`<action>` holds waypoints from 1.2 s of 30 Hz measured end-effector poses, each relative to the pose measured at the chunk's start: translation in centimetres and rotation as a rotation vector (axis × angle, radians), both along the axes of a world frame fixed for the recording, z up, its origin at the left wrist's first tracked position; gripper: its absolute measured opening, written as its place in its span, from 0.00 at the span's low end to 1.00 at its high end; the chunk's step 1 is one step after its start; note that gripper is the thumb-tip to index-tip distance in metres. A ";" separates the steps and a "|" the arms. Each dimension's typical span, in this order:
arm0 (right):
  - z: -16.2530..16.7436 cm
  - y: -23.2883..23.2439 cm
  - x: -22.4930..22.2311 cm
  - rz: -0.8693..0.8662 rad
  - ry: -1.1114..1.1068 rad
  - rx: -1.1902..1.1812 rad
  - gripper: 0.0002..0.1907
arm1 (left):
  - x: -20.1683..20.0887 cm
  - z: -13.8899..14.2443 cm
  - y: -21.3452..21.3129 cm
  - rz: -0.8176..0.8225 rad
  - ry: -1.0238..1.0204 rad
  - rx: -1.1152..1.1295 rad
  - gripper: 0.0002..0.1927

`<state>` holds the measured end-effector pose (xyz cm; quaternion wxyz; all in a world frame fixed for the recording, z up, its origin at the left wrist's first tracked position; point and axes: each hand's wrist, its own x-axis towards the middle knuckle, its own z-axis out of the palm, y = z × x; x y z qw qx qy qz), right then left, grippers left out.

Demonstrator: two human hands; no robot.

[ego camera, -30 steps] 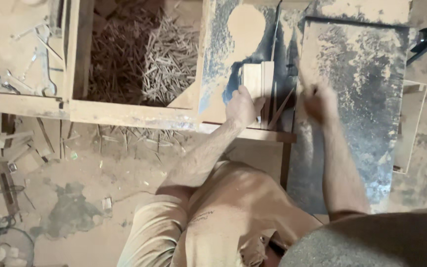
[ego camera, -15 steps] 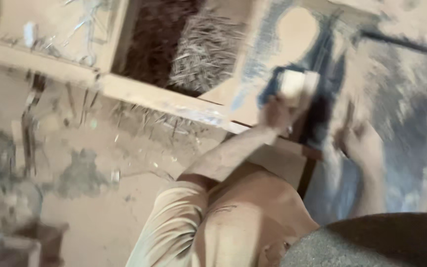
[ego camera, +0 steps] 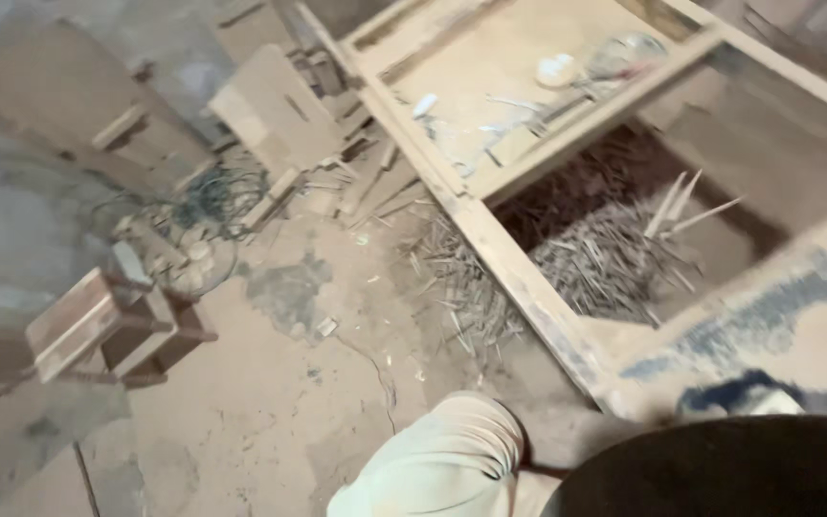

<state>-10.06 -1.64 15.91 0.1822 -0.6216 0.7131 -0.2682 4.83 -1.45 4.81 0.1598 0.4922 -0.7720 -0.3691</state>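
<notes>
Neither hand is in shot, so their grip cannot be told; the view swings left, off the work surface. Closest in, a dark rounded shape fills the bottom right corner, and beside it sits the person's bent knee in pale beige cloth. Just above that corner, the dusty workbench top with blue patches shows its near edge, sawdust thick on it. Next, the long wooden frame rail runs diagonally, and behind it the open bin holds a heap of thin wooden sticks and splinters, some spilling onto the dirt floor just beside the rail. Out left, a small reddish wooden stool lies tipped on the floor, near a tangle of dark wire. Farther up, flat wooden boards lie stacked, and the far tray compartment carries scattered small bits and a round white object.
</notes>
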 end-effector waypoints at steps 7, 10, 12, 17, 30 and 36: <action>-6.7 -0.2 1.9 -0.070 -0.391 0.299 0.15 | 2.6 1.5 1.0 0.024 0.007 -0.019 0.35; -7.9 3.9 -0.8 -0.128 -0.536 0.348 0.15 | -4.7 0.2 4.2 0.014 0.000 -0.023 0.35; -7.8 9.0 -3.8 -0.206 -0.613 0.358 0.15 | -6.2 -1.3 4.4 -0.007 -0.013 -0.018 0.35; -8.9 21.1 -11.0 -0.507 -0.789 0.195 0.14 | -9.7 -3.7 5.7 -0.037 -0.038 -0.087 0.34; -20.5 67.5 -5.0 -1.926 -0.559 0.211 0.21 | -8.2 -6.2 6.1 -0.109 -0.124 -0.122 0.24; -25.5 66.1 3.4 -1.368 -1.046 0.845 0.12 | -7.8 -5.1 6.4 -0.161 -0.202 -0.179 0.28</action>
